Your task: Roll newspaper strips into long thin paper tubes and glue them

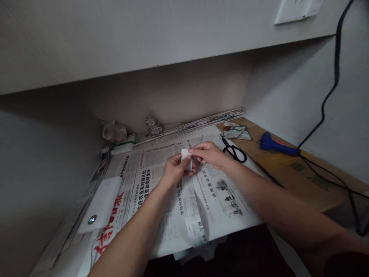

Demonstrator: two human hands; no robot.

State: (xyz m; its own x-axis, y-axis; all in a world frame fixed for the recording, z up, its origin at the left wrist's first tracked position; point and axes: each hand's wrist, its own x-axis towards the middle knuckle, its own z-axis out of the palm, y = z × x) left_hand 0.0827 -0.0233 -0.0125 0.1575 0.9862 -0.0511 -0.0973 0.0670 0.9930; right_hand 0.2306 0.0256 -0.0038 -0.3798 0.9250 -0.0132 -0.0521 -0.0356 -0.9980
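Observation:
A small piece of white paper (186,153) is held up over the middle of the newspaper sheet (161,181). My left hand (175,169) is closed around its lower part, with the thumb in front and the fingers behind. From the right, my right hand (209,154) pinches the paper's upper right edge between thumb and index finger. Just beyond the right wrist lie black-handled scissors (235,152). Parts of the paper are covered by my fingers.
A white power bank (100,204) lies at the left. Long thin paper sticks (201,122) run along the back, near a plastic bag (114,131) and a small woven piece (153,126). On the cardboard (288,173) at right rests a blue glue gun (276,145) with a black cord.

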